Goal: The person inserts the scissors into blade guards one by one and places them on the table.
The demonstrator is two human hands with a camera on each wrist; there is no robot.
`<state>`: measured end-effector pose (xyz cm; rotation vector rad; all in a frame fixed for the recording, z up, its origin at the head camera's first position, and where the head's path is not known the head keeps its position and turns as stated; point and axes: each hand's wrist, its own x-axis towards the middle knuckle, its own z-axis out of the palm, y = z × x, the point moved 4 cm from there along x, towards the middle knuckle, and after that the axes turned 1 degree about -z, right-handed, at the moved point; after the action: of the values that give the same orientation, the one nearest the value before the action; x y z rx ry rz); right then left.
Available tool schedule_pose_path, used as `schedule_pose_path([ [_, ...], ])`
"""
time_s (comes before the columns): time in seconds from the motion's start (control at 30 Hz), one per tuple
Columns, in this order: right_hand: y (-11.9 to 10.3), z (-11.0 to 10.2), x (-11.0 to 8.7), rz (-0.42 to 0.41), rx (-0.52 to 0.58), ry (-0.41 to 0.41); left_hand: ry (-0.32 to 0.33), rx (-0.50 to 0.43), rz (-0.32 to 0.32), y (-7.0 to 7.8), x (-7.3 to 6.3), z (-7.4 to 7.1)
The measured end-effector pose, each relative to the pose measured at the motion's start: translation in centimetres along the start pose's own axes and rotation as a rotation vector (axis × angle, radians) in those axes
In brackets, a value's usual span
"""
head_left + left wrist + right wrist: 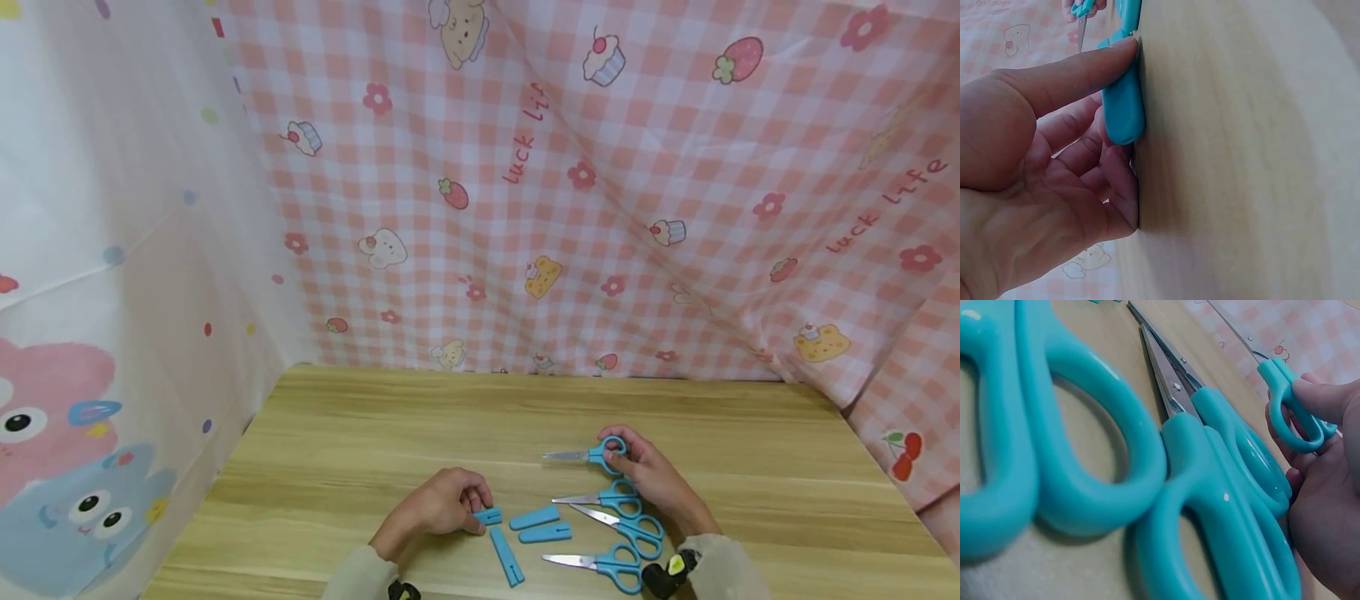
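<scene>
A: What's each hand got?
B: L hand (448, 503) has its fingers (1072, 76) pinching a blue cover (491, 517), low by the tabletop (360, 417). R hand (651, 472) grips blue scissors (597, 454) at the handle, blades pointing L. 3 more scissors (606, 563) lie near R hand; 3 loose covers (545, 533) near L.
A: Step?
B: Prob. matching scissors w/ cover; next move likely needs blades aligned w/ the slit end.

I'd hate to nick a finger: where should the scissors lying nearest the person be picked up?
Those scissors are probably best gripped by the blue handles, coming from the person's right: the bare, pointed blades face left.
</scene>
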<state>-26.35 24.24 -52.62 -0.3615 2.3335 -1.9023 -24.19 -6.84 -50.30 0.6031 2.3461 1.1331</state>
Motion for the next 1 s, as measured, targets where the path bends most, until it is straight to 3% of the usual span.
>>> schedule_pose_path([
  [0.2,0.01,-0.05,-0.10,0.026,-0.023,0.029,-0.005,-0.002,-0.004,0.10,-0.01,-0.17],
  [0.6,0.01,-0.01,-0.16,0.102,0.081,0.004,-0.007,-0.022,-0.008,-0.03,-0.11,-0.43],
  [1.0,-0.05,0.15,-0.25,0.125,0.043,0.046,-0.031,-0.056,-0.042,-0.31,0.01,-0.38],
])
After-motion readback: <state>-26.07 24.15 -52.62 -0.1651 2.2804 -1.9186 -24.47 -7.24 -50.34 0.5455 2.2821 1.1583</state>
